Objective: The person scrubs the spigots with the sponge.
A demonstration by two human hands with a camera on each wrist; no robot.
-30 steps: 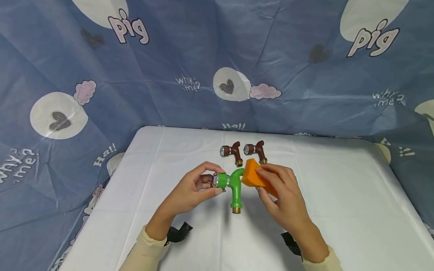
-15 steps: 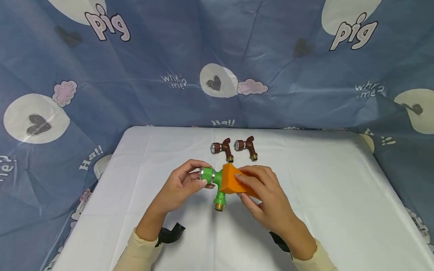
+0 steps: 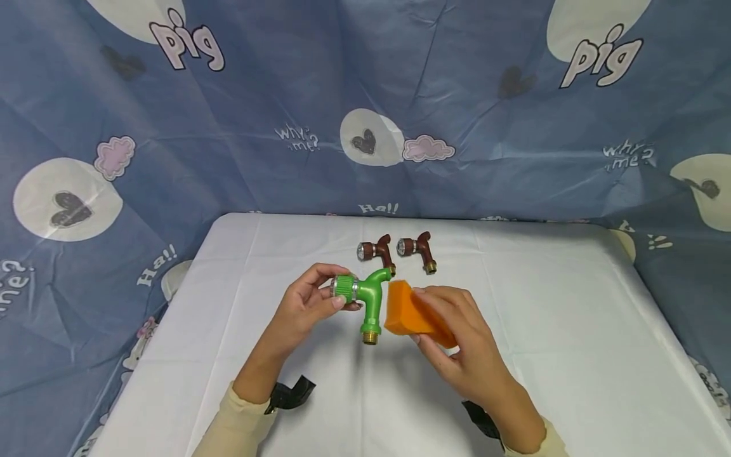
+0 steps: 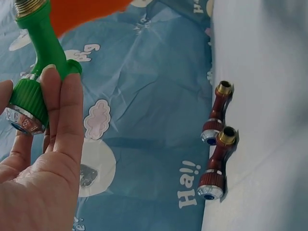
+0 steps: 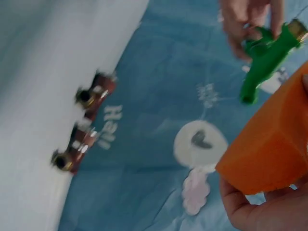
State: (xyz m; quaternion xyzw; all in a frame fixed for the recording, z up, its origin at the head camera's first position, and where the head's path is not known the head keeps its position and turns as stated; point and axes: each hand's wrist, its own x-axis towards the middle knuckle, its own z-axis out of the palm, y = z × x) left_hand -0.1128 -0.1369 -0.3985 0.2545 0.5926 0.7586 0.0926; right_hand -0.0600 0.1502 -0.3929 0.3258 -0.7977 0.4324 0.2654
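A green faucet (image 3: pixel 372 301) with a brass threaded end is held above the table by my left hand (image 3: pixel 305 301), whose fingers and thumb pinch its ribbed knob. In the left wrist view the knob (image 4: pixel 29 98) sits between thumb and fingertips. My right hand (image 3: pixel 465 336) grips an orange sponge block (image 3: pixel 414 311) just right of the faucet, with a small gap between them in the head view. From the right wrist, the sponge (image 5: pixel 269 144) fills the right side, fingers under its lower edge.
Two dark red faucets, the left one (image 3: pixel 381 251) and the right one (image 3: pixel 419 249), lie side by side behind the hands on the white-covered table (image 3: pixel 274 254). A blue printed cloth (image 3: pixel 274 82) hangs along the back and sides.
Half a second ago the sponge covered the green faucet's spout and part of its body. It has since moved right, off the faucet, while the spout has turned into view, pointing up and right.
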